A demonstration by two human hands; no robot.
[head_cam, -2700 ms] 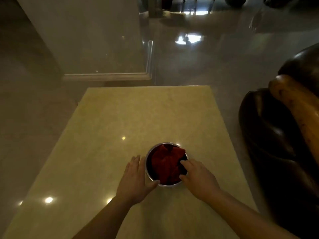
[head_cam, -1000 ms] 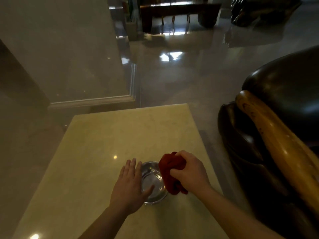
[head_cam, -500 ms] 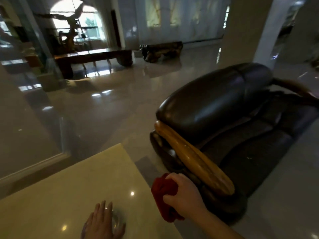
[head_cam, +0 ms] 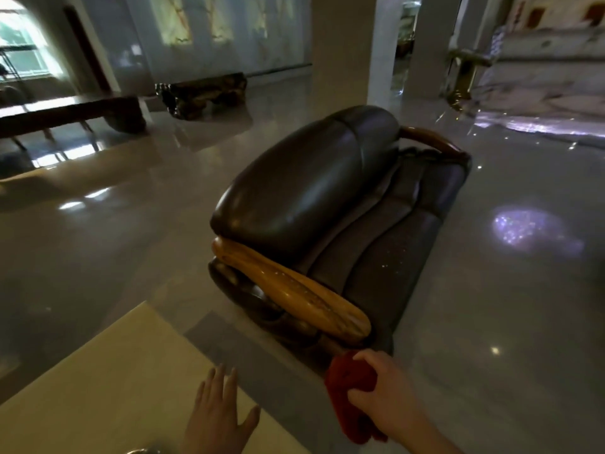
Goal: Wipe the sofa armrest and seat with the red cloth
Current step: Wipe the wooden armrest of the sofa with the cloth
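Note:
My right hand (head_cam: 389, 398) grips the bunched red cloth (head_cam: 348, 385) in the air, just below the near end of the sofa's wooden armrest (head_cam: 294, 291). The dark leather sofa (head_cam: 314, 178) stretches away ahead, with its seat cushions (head_cam: 386, 244) to the right of the armrest. Flat on the pale stone table (head_cam: 108, 381) lies my left hand (head_cam: 217, 417), fingers spread and holding nothing. A sliver of the metal bowl's rim (head_cam: 140, 451) shows at the bottom edge beside that hand.
Glossy tiled floor (head_cam: 491, 306) surrounds the sofa. A long dark wooden table (head_cam: 72, 116) and a carved dark bench (head_cam: 203, 93) stand at the back left. A white pillar (head_cam: 347, 47) rises behind the sofa. A narrow gap separates the table's corner from the sofa.
My right hand lifted the red cloth out of the metal bowl and carried it right, off the table toward the armrest. The view swung up and right onto the sofa.

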